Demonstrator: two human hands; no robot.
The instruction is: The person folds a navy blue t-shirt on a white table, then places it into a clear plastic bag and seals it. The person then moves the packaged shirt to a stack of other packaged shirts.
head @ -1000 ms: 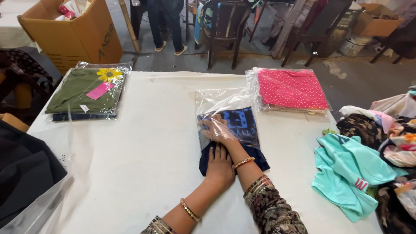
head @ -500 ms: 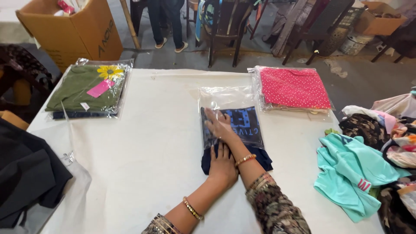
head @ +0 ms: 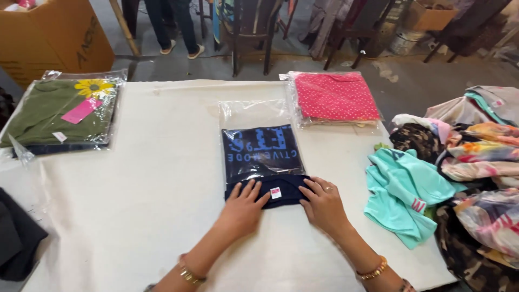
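Observation:
A folded navy garment (head: 270, 190) with pale blue lettering lies mid-table, most of it inside a clear plastic bag (head: 254, 116); its near end sticks out of the bag's mouth. My left hand (head: 243, 208) lies flat on the left of that exposed end, fingers spread. On the right corner of the same end rests my right hand (head: 324, 204), fingers curled over the edge. A small white and pink tag shows between the hands.
A bagged green garment with a yellow flower (head: 62, 111) lies far left, a bagged pink dotted garment (head: 335, 97) at the back right. Loose clothes, a mint one (head: 405, 189) among them, pile at the right. A cardboard box (head: 51, 38), chairs and a person's legs stand beyond the white table (head: 135, 189).
My right hand has come out of the bag back to the garment's near end. Both hands now sit side by side on that end, and the garment lies deeper in the bag.

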